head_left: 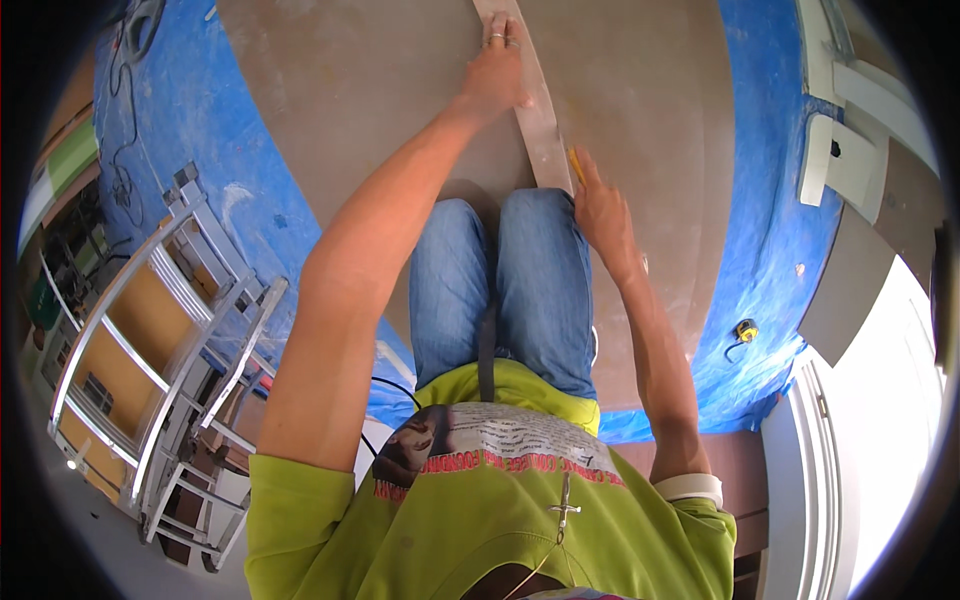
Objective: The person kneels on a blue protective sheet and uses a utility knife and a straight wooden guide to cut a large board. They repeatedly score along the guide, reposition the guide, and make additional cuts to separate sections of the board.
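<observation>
A long pale strip point(543, 135) lies lengthwise on a large brown sheet point(640, 90). Pressed on its far part is my left hand point(495, 72), fingers stretched forward and thumb spread toward the right edge. My right hand point(603, 212) is closed round a slim yellow tool point(577, 166) at the strip's right side, close to its near end. Whether this tool is a pencil or a knife I cannot tell; the fingers hide most of it. My knees, in blue jeans point(545, 270), rest on the sheet beside the strip's near end.
Blue plastic sheeting point(770, 230) surrounds the brown sheet. A yellow and black tape measure point(745, 331) lies on it at right. An aluminium ladder point(165, 370) stands at left, near a dark cable point(125, 150). Pale offcuts point(850, 165) lean at far right.
</observation>
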### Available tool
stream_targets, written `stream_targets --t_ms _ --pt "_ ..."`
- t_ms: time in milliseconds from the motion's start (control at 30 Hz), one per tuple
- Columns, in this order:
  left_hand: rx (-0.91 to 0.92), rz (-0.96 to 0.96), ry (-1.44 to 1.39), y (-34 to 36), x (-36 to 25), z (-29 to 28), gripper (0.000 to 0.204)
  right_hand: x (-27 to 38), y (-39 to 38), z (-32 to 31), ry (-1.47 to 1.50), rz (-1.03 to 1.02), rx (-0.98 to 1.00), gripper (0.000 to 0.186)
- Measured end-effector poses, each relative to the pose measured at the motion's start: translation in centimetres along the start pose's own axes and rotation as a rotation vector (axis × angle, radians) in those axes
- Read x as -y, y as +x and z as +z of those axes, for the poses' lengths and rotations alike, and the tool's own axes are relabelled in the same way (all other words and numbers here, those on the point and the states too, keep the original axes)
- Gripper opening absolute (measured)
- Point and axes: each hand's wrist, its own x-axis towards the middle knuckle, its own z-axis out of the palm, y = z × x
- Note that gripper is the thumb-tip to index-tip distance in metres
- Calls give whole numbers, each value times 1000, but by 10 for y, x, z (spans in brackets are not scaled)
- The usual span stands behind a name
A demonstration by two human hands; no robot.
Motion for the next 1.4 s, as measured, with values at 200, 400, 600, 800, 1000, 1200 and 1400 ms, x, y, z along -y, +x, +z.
stream_targets --t_ms 200,400,600,800,1000,1200,1400 --pt "26 -37 -2 1 -3 -3 127 -18 -28 6 -10 29 40 61" --pt "164 -136 -111 2 -19 -26 124 -42 -57 13 5 30 83 63" --pt "145 -102 -66 3 -15 -19 126 -49 -71 18 -19 43 92 61" --pt "36 -32 -27 2 -4 -4 127 -55 -76 22 -2 52 90 56" --pt "6 16 49 3 3 -1 125 -55 -74 10 19 73 133 56" --pt "-63 47 87 7 12 10 123 -36 -58 -27 177 -4 -22 56" --pt "-38 29 10 5 13 10 122 29 89 -54 159 -224 -231 51"
